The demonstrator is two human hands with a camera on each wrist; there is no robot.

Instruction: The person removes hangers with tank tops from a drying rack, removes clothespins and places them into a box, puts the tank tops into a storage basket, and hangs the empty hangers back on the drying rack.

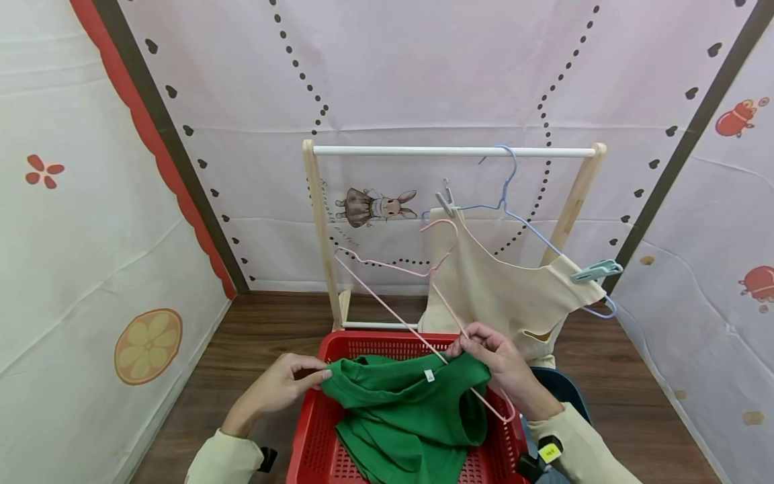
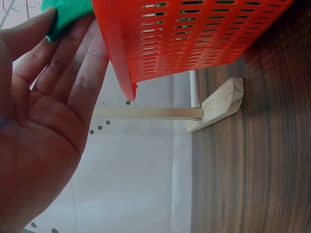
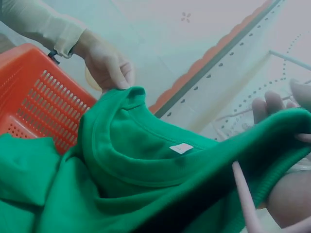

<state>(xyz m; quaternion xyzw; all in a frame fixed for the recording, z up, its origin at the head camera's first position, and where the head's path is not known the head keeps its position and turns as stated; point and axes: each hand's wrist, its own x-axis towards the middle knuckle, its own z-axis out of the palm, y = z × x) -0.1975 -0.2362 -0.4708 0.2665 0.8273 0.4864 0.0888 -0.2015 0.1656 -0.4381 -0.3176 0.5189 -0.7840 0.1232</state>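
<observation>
nearest us are two cream long sleeves; past their cuffs, the left hand pinches one edge of a green cloth shirt with a white neck label, and the right hand grips its opposite shoulder. we cannot tell whether that hand also pinches the slim pink hanger, which slants through the cloth there, one end seemingly out at the sleeve opening, the other bare. the shirt's lower part hangs into a slotted red plastic basket.

to do this well, we would keep the neckline slack and ease the bare end under the left shoulder rather than stretch the collar. we should mind the basket's rim, near the protruding end, which could snag.

open room lies left, above the dark wooden floor. farther off stands a pale wooden rack with a white rod; a cream garment, clipped to a blue hanger, crowds its right side, so the left offers us more space.
</observation>
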